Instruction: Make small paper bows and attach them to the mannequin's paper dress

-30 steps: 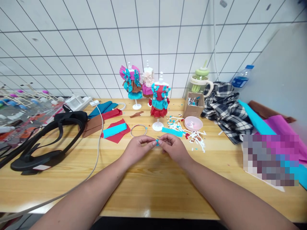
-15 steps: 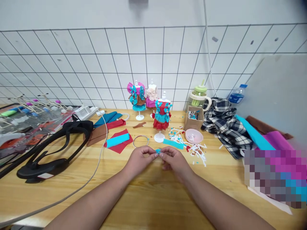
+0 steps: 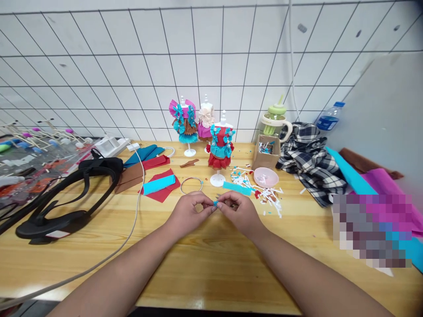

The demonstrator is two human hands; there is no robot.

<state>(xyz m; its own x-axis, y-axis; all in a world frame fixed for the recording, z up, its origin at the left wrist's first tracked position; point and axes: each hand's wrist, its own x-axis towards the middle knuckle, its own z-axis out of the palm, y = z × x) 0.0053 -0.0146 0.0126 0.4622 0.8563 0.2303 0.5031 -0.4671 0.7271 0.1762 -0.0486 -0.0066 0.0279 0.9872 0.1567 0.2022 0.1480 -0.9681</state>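
Between my two hands is a small piece of blue crepe paper (image 3: 215,204), gathered into a tiny bunch. My left hand (image 3: 190,213) pinches it from the left with thumb and forefinger. From the other side, the thumb and forefinger of my right hand (image 3: 240,214) close on it too. A small greyish tip shows beside the right fingers, too little to name. Just beyond stands a white mini dress form (image 3: 217,180) wearing a red and blue paper dress (image 3: 224,147). A blue paper strip (image 3: 237,188) lies beyond my right hand, and a thin metal ring (image 3: 191,179) beyond my left.
Two more dressed forms (image 3: 185,121) stand by the wall. To the right are a pink dish (image 3: 266,177), white paper sticks (image 3: 274,200), a cardboard box (image 3: 264,159), a green-lidded cup (image 3: 276,119) and checked cloth (image 3: 307,158). A black headset strap (image 3: 99,211) and a cable (image 3: 132,229) lie left.
The camera has tilted down a little, so the scene sits higher in view. The blue paper shows smaller and more bunched between my fingertips, and my hands stay together.
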